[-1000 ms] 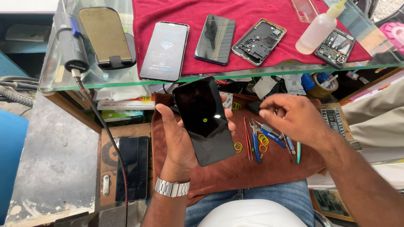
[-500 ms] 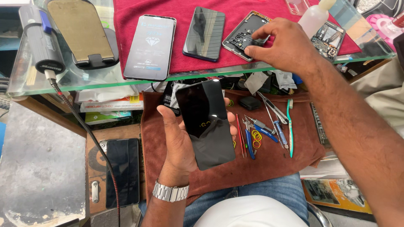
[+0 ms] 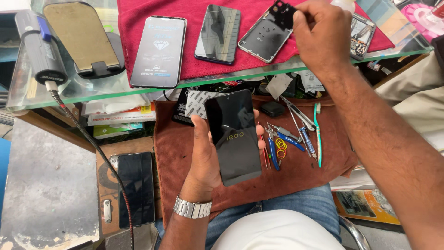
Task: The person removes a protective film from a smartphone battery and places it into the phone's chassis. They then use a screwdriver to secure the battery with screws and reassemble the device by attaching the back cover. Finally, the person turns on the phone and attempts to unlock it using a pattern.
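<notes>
Your left hand [image 3: 206, 155] holds a black phone [image 3: 233, 136] upright over your lap, its dark glass side facing you. The thumb lies along the left edge of the phone and the fingertips [image 3: 260, 141] curl around the right edge, so the hand is closed around it. A metal watch [image 3: 192, 208] sits on this wrist.

Your right hand [image 3: 323, 34] is stretched forward to the glass counter [image 3: 69, 90]. Its fingers are bent together over the top corner of an open phone back shell [image 3: 266, 34], which lies on a red towel [image 3: 185, 11]. You seem to pinch something small there, but I cannot tell what, because the hand covers it.

On the same towel, left of the shell, lie a dark phone [image 3: 218, 33] and another phone with a printed screen film [image 3: 159, 51]. Behind your right hand you can see a part of an opened phone [image 3: 358, 37]. At the left end of the counter stand a tan phone stand [image 3: 83, 39] and a grey power bank [image 3: 39, 51] with a cable.

Under the held phone a brown cloth [image 3: 300, 176] covers your knees. On it, just right of the phone, lie tweezers [image 3: 291, 111], small screwdrivers [image 3: 289, 136], coloured rubber rings [image 3: 280, 147] and a green toothbrush [image 3: 318, 134]. One more phone [image 3: 135, 187] lies on a low shelf at your left.
</notes>
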